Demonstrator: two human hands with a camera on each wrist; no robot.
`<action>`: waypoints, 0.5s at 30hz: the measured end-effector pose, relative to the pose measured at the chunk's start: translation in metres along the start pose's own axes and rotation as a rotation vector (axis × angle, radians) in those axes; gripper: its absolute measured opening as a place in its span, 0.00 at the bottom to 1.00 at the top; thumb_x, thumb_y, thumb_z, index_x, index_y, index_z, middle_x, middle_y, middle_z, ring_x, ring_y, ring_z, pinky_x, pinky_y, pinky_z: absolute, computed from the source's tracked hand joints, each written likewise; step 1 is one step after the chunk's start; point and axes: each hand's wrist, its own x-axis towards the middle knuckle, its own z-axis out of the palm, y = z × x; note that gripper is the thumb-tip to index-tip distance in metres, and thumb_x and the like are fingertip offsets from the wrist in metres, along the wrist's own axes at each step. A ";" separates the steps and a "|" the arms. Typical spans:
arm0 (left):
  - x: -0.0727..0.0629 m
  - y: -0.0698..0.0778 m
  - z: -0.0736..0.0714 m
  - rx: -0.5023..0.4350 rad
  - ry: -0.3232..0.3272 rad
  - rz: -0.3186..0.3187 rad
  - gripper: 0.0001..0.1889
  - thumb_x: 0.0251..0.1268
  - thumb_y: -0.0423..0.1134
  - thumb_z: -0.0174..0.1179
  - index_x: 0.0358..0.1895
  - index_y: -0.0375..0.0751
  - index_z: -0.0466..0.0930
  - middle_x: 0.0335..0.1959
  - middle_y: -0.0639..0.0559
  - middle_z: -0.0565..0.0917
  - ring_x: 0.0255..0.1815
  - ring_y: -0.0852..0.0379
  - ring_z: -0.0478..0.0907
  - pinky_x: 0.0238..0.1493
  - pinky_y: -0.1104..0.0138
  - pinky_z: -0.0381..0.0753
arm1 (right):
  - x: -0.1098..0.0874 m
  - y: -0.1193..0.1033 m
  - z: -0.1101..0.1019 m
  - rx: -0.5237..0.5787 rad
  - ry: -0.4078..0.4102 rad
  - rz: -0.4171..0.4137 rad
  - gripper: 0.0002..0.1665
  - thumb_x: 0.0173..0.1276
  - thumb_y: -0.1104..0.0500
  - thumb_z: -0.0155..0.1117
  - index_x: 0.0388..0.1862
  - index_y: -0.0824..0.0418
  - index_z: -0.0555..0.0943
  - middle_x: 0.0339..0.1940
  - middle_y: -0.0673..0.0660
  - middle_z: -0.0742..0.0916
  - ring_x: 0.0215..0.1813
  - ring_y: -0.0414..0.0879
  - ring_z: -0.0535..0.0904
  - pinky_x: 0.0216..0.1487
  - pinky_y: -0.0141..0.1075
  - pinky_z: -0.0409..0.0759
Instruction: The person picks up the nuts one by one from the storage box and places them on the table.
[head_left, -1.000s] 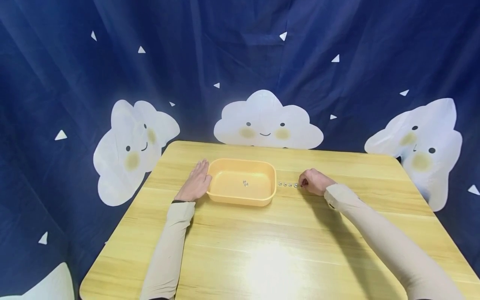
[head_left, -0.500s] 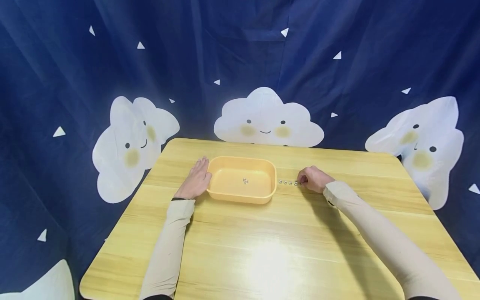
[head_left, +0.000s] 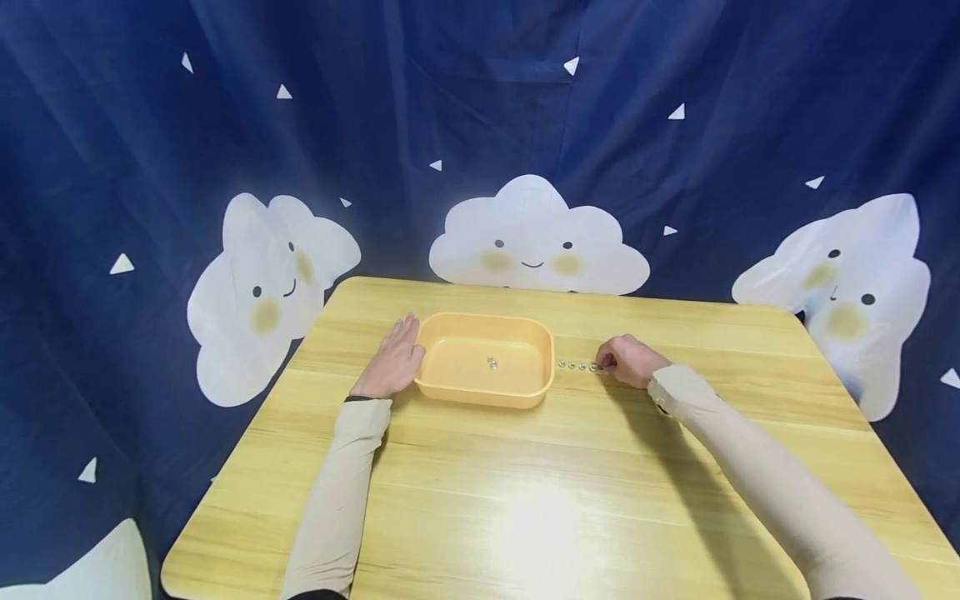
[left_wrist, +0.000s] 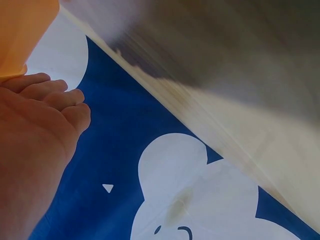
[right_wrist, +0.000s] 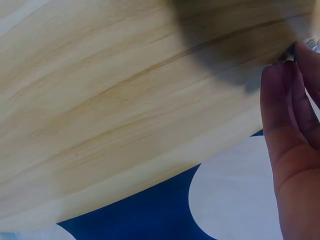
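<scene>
A shallow yellow plastic basin stands on the table in the head view, with a few small shiny clear pieces on its floor. My left hand rests along the basin's left wall, its fingers extended; the left wrist view shows the fingertips by the basin's edge. To the right of the basin runs a short row of small shiny gem-like pieces. At that row's right end my right hand pinches one small shiny piece between thumb and fingers, close to the tabletop. The fingertips partly hide it.
The wooden table has rounded corners and reaches back to a dark blue curtain printed with white clouds. Bright glare lies on the near middle of the tabletop. My right forearm casts a shadow across the right side.
The head view has shifted slightly. Both hands, the basin and the row of shiny pieces keep their places.
</scene>
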 end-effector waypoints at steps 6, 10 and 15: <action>0.000 0.001 0.001 0.007 0.003 -0.001 0.34 0.80 0.41 0.30 0.82 0.26 0.43 0.86 0.35 0.43 0.88 0.35 0.39 0.88 0.45 0.40 | -0.002 0.000 0.001 -0.010 0.004 -0.010 0.06 0.63 0.72 0.69 0.35 0.64 0.89 0.33 0.57 0.91 0.36 0.47 0.85 0.38 0.37 0.85; 0.000 0.001 0.001 -0.002 -0.006 -0.007 0.34 0.81 0.42 0.30 0.83 0.27 0.43 0.87 0.36 0.42 0.88 0.37 0.37 0.88 0.46 0.39 | -0.002 0.000 0.001 -0.019 0.005 0.001 0.06 0.63 0.72 0.69 0.34 0.64 0.89 0.32 0.57 0.91 0.36 0.46 0.85 0.38 0.37 0.84; 0.001 0.001 0.002 -0.014 -0.003 -0.007 0.33 0.81 0.42 0.30 0.83 0.28 0.43 0.87 0.36 0.43 0.88 0.38 0.38 0.88 0.46 0.39 | -0.002 0.000 0.002 -0.027 -0.002 0.019 0.06 0.64 0.72 0.69 0.35 0.64 0.89 0.33 0.57 0.91 0.37 0.47 0.86 0.40 0.39 0.86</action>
